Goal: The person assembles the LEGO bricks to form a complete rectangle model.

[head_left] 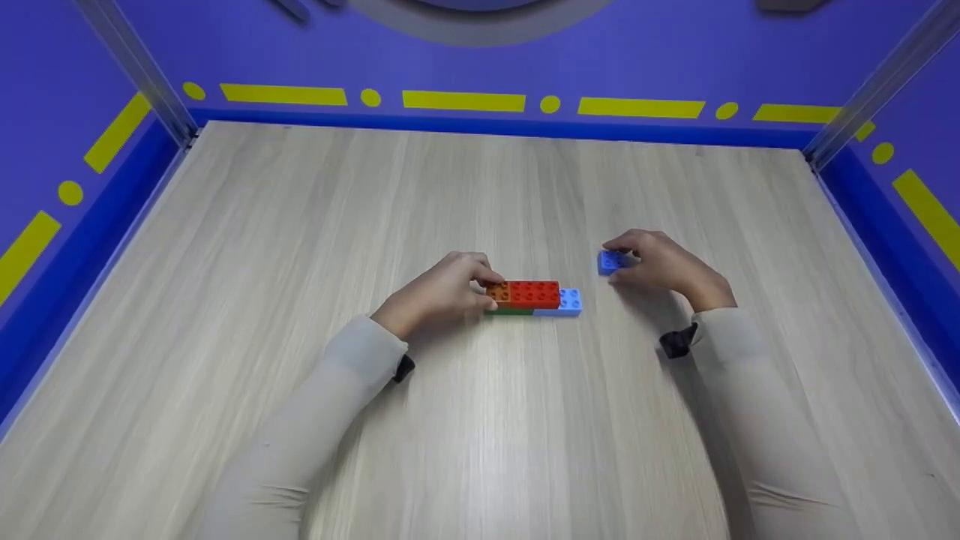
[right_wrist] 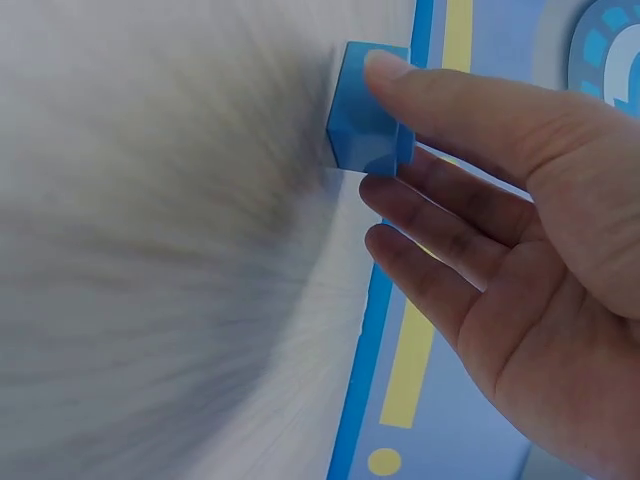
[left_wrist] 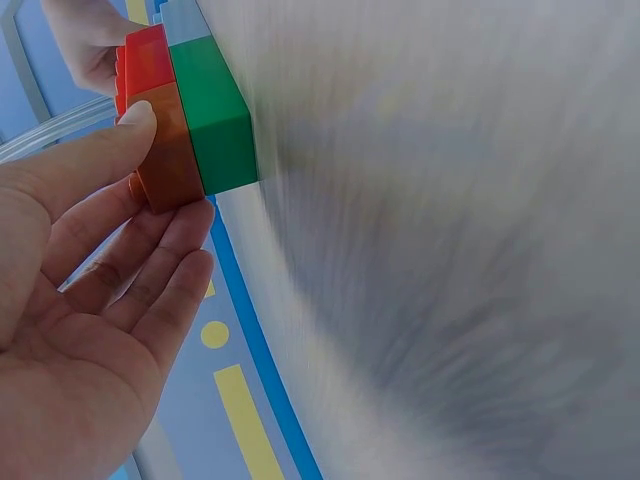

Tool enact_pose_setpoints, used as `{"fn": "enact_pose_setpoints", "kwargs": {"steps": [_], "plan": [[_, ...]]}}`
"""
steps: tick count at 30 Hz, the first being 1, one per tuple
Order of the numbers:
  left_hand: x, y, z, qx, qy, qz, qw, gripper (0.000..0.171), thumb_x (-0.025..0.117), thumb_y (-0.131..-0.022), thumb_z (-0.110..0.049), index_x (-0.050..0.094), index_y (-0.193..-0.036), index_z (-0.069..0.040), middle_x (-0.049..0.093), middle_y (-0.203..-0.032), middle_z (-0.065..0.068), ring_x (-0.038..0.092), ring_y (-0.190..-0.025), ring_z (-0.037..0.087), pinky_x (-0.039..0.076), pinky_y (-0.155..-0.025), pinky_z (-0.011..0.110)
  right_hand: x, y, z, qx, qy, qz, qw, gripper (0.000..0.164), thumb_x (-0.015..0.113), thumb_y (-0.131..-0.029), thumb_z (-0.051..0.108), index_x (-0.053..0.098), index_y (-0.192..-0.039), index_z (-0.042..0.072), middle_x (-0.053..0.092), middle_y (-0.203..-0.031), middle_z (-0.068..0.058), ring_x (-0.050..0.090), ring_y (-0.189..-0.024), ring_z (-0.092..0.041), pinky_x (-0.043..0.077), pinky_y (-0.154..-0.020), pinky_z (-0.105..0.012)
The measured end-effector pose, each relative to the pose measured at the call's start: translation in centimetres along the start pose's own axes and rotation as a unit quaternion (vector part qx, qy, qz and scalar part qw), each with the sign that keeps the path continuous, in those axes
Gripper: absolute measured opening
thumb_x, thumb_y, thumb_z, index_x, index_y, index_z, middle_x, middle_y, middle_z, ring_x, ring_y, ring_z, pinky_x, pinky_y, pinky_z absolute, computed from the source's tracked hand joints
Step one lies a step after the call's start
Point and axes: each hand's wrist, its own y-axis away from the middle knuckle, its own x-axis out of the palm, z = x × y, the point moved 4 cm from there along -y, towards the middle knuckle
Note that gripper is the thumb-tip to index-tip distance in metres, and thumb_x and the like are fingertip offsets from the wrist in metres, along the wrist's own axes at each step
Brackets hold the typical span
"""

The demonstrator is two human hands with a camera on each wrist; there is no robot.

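Observation:
My left hand (head_left: pixel 448 289) pinches an orange toy brick (left_wrist: pixel 172 150) at the left end of a joined row of bricks on the table. Beside the orange one sits a red brick (head_left: pixel 534 294). Both are in the upper layer, over a green brick (left_wrist: pixel 215 120) and a light blue brick (head_left: pixel 571 301) whose right studs are uncovered. To the right and a little farther back, my right hand (head_left: pixel 658 262) holds a small blue brick (right_wrist: pixel 365 115) between thumb and fingers, apart from the row. Its base is at or close to the tabletop; I cannot tell which.
The wood-grain table (head_left: pixel 480 450) is enclosed by a blue back wall (head_left: pixel 645 64) and side walls with yellow dashes and dots. Metal posts (head_left: pixel 142 75) stand at the back corners. Black bands (head_left: pixel 679 342) show at both wrists.

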Motion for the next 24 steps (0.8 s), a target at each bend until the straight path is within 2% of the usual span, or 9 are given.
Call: {"fn": "enact_pose_setpoints", "kwargs": {"steps": [10, 17, 24], "plan": [[0.06, -0.03, 0.20, -0.006, 0.008, 0.003, 1.0000, 0.037, 0.075, -0.083, -0.011, 0.069, -0.119, -0.010, 0.063, -0.103, 0.001, 0.057, -0.102, 0.022, 0.044, -0.087, 0.028, 0.18, 0.02, -0.12, 0.002, 0.001, 0.002, 1.000, 0.046, 0.069, -0.087, 0.007, 0.057, -0.130, -0.004, 0.057, -0.130, -0.024, 0.053, -0.121, -0.037, 0.041, -0.102, -0.053], [0.00, -0.04, 0.09, 0.021, -0.003, 0.006, 0.9998, 0.037, 0.074, -0.083, -0.011, 0.069, -0.119, -0.007, 0.064, -0.103, 0.006, 0.058, -0.098, 0.025, 0.045, -0.082, 0.027, 0.24, 0.00, -0.18, -0.010, 0.005, -0.002, 1.000, 0.045, 0.069, -0.086, 0.008, 0.058, -0.128, -0.004, 0.059, -0.126, -0.023, 0.055, -0.116, -0.036, 0.044, -0.100, -0.051], [0.00, -0.15, 0.17, 0.011, -0.004, 0.008, 0.9999, 0.037, 0.075, -0.083, -0.012, 0.069, -0.119, -0.008, 0.063, -0.103, 0.005, 0.057, -0.098, 0.026, 0.043, -0.082, 0.027, 0.29, -0.02, -0.04, 0.003, 0.000, 0.002, 1.000, 0.047, 0.068, -0.087, 0.010, 0.057, -0.130, -0.003, 0.057, -0.128, -0.022, 0.055, -0.117, -0.035, 0.043, -0.100, -0.052]]}}
